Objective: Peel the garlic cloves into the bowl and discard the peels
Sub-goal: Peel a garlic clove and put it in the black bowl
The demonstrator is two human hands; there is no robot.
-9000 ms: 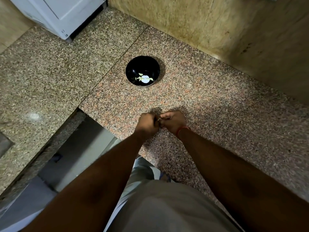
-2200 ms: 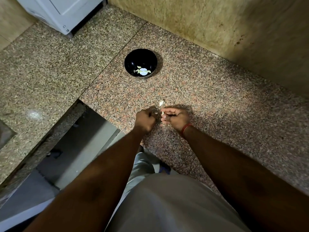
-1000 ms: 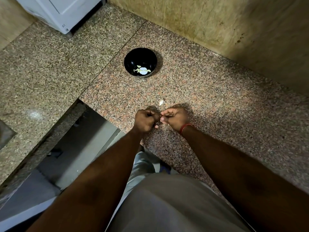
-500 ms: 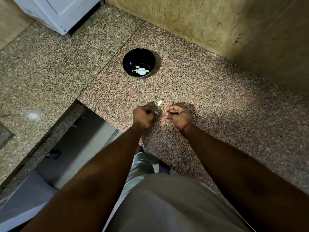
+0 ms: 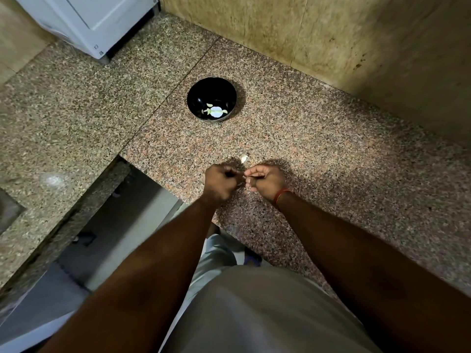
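A black bowl (image 5: 212, 99) stands on the granite counter (image 5: 331, 161), well beyond my hands, with a few pale peeled garlic cloves (image 5: 215, 111) on its bottom. My left hand (image 5: 219, 183) and my right hand (image 5: 265, 180) are held close together just above the counter's front part, fingers curled. Between their fingertips is a small garlic clove, mostly hidden by the fingers. A pale scrap of garlic peel (image 5: 244, 158) lies on the counter just beyond my hands.
A white appliance (image 5: 86, 21) stands at the back left corner. A tiled wall (image 5: 331, 34) rises behind the counter. The counter is cut away at the front left, where the floor (image 5: 102, 238) shows below. A red thread circles my right wrist.
My hands have pulled apart and come back together over the same spot. The pale peel, absent nine seconds ago, lies on the counter beyond them. The bowl has stayed put.
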